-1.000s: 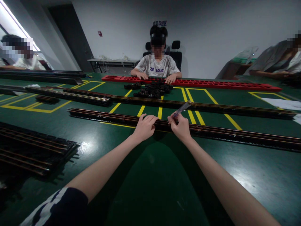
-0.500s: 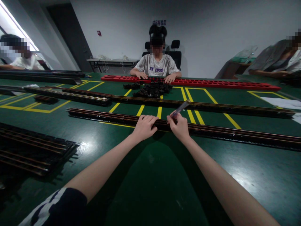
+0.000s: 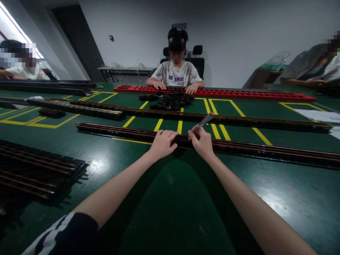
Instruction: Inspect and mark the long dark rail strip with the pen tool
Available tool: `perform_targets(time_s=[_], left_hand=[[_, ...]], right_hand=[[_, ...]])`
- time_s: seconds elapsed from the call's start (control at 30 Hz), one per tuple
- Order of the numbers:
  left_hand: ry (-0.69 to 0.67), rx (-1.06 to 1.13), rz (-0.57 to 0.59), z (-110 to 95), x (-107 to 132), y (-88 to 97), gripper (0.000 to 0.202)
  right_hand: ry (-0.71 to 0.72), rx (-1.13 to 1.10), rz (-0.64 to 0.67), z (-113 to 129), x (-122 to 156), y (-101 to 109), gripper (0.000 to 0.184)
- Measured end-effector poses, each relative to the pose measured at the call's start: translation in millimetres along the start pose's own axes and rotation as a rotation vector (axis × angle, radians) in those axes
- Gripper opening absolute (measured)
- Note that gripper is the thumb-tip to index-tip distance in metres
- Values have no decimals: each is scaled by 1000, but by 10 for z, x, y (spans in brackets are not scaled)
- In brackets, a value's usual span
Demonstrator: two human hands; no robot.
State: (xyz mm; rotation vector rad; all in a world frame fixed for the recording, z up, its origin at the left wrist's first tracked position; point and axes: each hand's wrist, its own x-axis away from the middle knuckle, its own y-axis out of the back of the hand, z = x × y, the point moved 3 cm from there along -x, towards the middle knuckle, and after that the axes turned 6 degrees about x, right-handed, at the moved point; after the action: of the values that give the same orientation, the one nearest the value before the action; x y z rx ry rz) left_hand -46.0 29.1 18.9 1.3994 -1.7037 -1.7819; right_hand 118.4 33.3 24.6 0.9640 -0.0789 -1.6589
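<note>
Across the green table (image 3: 175,198) lies a long dark strip bundle (image 3: 260,149) with thin copper-coloured rails running along it. My left hand (image 3: 163,143) is closed over its near middle, fingers on the top and thumb at the near side. Just right of it, my right hand (image 3: 202,141) grips a slim tool with a clear handle (image 3: 205,121). The handle tilts up and to the right, while its lower end is hidden by my fingers at the strip. What kind of tool it is I cannot make out.
Behind it lies another long dark strip (image 3: 233,119), with a heap of small black parts (image 3: 172,102) beyond. A person opposite (image 3: 176,72) rests both hands by a red slotted rail (image 3: 255,94). More railed strips (image 3: 34,170) are stacked at left.
Both hands keep the same place and grip. The tool stays at practically the same tilt; only a slight shift of the view shows.
</note>
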Motion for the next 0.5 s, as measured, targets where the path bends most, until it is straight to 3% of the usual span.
perform_targets(time_s=[0.5], left_hand=[[-8,-6,-12,10,0,-16,38]], right_hand=[[-14,-28,67,-19,-37,3,10]])
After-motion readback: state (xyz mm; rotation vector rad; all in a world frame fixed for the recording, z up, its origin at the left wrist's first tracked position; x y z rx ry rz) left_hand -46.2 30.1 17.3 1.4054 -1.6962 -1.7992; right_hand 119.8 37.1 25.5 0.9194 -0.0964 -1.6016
